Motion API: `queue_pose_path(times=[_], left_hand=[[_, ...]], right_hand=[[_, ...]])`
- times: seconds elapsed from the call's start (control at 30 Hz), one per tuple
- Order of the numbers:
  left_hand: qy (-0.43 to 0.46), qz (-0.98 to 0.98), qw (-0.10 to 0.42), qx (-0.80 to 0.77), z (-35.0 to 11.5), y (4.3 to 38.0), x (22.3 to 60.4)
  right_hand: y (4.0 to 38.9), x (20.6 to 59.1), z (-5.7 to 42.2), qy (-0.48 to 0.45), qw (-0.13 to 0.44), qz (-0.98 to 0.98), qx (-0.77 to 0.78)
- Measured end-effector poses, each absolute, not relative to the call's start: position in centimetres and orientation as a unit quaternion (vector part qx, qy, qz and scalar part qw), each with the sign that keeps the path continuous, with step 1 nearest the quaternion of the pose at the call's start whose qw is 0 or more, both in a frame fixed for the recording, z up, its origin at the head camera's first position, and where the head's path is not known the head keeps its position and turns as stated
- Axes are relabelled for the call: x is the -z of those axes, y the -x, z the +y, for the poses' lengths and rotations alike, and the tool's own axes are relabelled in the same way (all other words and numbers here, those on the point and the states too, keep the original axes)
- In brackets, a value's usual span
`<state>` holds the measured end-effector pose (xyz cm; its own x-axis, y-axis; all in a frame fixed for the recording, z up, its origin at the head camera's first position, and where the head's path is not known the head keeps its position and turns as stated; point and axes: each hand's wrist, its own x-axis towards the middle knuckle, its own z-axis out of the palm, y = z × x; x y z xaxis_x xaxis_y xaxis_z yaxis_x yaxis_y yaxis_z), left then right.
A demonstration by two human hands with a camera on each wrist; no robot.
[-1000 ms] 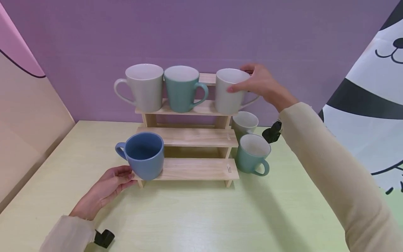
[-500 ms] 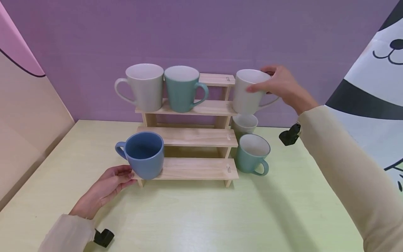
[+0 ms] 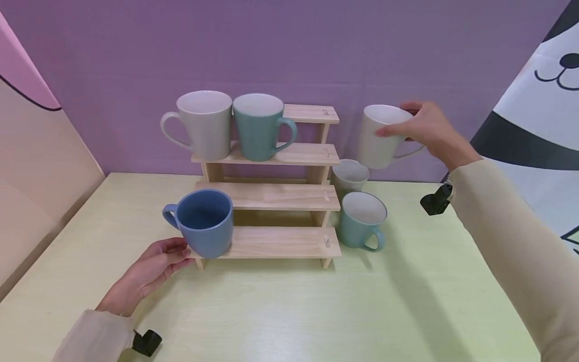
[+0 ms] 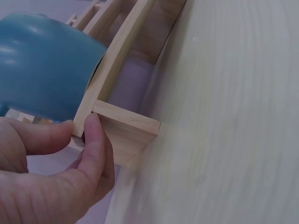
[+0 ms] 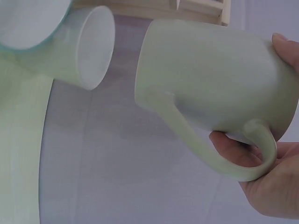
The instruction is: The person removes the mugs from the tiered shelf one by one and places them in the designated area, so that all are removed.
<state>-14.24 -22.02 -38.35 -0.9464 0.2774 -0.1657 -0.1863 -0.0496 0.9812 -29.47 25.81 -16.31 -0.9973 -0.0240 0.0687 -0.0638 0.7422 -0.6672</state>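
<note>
My right hand (image 3: 427, 128) grips a white mug (image 3: 379, 143) near its rim, holding it in the air to the right of a tiered wooden shelf (image 3: 289, 193). In the right wrist view the mug's handle (image 5: 201, 149) hangs by the palm. My left hand (image 3: 151, 269) pinches the front left end of the lowest shelf board (image 4: 86, 112) between thumb and fingers. Just above it, a blue mug (image 3: 204, 226) stands on that board. Higher up on the left, another white mug (image 3: 208, 128) and a teal mug (image 3: 258, 130) stand side by side.
On the table (image 3: 271, 311), right of the shelf, stand a second teal mug (image 3: 362, 221) and, behind it, a pale mug (image 3: 348, 178). A purple backdrop (image 3: 289, 50) rises behind. A panda-patterned panel (image 3: 524, 136) stands at the right.
My right hand has carried the white mug off the upper shelf board, to the right and slightly down. The left hand has kept its hold on the lowest board.
</note>
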Motion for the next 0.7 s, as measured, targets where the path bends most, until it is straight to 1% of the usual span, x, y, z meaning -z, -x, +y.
queue_pose_path(times=[0.7], left_hand=[[-0.026,0.666,0.159,-0.728,-22.3,13.7,38.2]], right_hand=[[30.3,19.7,29.3,-0.001,0.045,-0.936,-0.349]])
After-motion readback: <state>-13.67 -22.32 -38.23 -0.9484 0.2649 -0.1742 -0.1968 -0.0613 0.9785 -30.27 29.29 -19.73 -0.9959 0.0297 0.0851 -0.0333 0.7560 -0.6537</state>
